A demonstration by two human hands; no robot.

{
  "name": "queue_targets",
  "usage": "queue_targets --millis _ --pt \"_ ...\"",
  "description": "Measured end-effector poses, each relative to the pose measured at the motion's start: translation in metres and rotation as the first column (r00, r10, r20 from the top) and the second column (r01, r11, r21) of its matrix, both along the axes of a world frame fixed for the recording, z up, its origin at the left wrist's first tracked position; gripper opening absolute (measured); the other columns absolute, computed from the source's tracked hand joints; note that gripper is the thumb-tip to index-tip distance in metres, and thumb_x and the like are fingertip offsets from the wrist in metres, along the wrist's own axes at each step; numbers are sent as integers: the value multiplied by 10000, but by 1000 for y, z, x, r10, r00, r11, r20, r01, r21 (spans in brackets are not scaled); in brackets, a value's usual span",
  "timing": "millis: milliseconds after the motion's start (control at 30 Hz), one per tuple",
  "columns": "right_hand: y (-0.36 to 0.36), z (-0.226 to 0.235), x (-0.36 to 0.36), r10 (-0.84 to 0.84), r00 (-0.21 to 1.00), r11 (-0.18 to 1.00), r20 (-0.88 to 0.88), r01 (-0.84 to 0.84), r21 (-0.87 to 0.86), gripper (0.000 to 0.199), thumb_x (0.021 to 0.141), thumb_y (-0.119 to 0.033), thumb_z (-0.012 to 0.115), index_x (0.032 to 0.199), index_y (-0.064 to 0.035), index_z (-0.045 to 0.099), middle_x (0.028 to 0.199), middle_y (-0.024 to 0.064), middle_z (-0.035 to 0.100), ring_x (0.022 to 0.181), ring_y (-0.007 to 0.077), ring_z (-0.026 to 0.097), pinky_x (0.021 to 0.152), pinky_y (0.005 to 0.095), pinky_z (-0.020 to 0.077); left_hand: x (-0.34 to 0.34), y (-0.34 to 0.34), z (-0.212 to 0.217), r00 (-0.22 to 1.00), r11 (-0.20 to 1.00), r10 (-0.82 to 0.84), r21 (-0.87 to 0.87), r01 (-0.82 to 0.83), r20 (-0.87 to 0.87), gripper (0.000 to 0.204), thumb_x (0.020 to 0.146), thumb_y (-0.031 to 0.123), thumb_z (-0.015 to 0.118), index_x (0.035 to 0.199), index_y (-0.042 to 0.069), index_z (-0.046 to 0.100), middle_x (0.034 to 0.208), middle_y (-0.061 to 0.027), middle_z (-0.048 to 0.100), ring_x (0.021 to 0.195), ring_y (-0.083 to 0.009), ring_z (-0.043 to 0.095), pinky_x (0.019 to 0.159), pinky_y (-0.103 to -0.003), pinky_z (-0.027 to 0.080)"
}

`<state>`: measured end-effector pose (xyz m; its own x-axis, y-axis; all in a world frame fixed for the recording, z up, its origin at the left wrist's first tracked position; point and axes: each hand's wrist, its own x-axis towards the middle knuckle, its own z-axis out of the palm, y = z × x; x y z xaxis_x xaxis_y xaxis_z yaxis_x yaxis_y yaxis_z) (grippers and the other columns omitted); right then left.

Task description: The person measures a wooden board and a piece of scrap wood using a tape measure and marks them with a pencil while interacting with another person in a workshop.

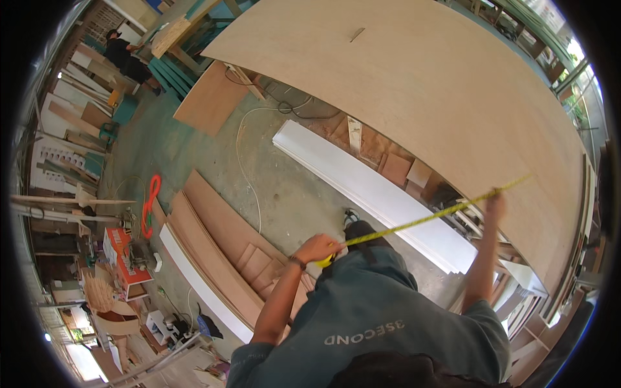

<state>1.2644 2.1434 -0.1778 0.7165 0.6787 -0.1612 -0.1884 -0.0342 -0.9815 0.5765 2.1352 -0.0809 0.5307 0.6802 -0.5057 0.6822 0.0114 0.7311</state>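
At lower centre, the left hand (315, 247) is closed around the yellow tape measure case (326, 260), while at right the right hand (495, 205) pinches the yellow tape (420, 222) against the edge of the large plywood sheet (414, 84).
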Motion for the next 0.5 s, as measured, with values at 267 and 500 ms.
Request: queue_targets --millis 267,500 --pt "145 82 -500 188 849 958 -493 -270 -100 359 1066 -370 649 1212 -42 623 1131 131 761 1029 218 733 831 397 610 -7 243 12 996 996 -73 -45 75 59 463 1021 436 622 951 24 822 791 -152 760 763 -226 730 742 -354 546" --pt "260 65 -554 -3 921 969 -390 -93 -227 348 1047 -347 671 1114 -10 721 995 99 748 919 202 742 802 345 602 -115 402 -31 941 869 -238 -380 316 239 462 1066 396 609 932 -18 766 861 -58 743 798 -156 655 778 -332 526"
